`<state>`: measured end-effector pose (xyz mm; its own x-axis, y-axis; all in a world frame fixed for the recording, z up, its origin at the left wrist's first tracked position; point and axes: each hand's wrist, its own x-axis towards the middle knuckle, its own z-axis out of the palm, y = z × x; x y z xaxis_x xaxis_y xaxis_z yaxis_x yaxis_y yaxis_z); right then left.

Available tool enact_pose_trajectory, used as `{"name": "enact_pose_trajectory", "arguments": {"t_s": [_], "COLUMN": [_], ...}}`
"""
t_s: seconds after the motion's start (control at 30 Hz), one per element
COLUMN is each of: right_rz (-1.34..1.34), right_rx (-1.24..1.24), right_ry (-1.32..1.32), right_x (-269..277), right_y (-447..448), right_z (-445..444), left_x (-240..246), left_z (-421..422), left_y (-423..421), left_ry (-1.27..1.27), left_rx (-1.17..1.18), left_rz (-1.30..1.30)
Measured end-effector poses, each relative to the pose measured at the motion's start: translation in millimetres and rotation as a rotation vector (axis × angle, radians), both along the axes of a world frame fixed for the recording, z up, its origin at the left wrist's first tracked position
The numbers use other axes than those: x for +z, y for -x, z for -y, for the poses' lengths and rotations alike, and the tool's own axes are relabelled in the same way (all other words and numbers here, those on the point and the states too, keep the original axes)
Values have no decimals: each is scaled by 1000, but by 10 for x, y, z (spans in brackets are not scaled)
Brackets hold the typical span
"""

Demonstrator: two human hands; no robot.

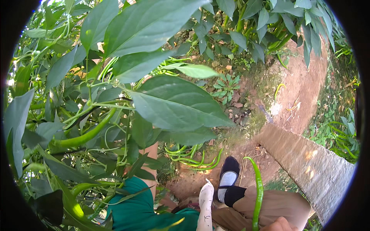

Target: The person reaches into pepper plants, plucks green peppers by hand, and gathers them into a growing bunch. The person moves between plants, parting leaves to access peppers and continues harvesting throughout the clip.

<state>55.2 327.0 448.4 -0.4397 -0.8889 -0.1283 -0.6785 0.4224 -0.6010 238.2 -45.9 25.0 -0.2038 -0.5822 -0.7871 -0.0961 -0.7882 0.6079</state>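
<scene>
At the bottom right edge, the fingers of my right hand (279,225) show beside the lower end of a long green chili pepper (258,192), which they grip. A bare forearm (149,167) runs up from a green sleeve (131,202) behind the leaves of a chili plant (179,106). My left hand is hidden by that foliage. A curved green pepper (86,135) hangs on the plant at the left. More slim peppers (170,68) show in a bunch behind the top leaves.
Several peppers (199,161) lie on the soil near a dark shoe (229,170). A long white object with dark marks (205,202) stands at bottom centre. A rough grey slab-like piece (309,161) crosses the right side. More chili plants (260,26) grow across the dirt path (300,86).
</scene>
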Motion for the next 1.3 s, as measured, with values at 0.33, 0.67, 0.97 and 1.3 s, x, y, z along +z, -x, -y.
{"name": "enact_pose_trajectory", "arguments": {"t_s": [0.33, 0.67, 0.97, 1.3], "right_rz": [-64, 9, -169, -174], "right_rx": [-91, 204, 254, 300], "right_ry": [74, -211, -302, -339], "right_x": [-52, -187, -316, -323], "right_y": [-203, -536, -636, -671], "right_z": [-139, -391, -376, -246], "left_x": [-64, 1801, 400, -320], "left_z": [-1256, -2969, -1498, -1486], "left_y": [959, 384, -768, -725], "left_ry": [44, -598, 886, 786], "left_rx": [11, -461, -1300, -1248], "left_rz": [31, -1187, 408, 650]}}
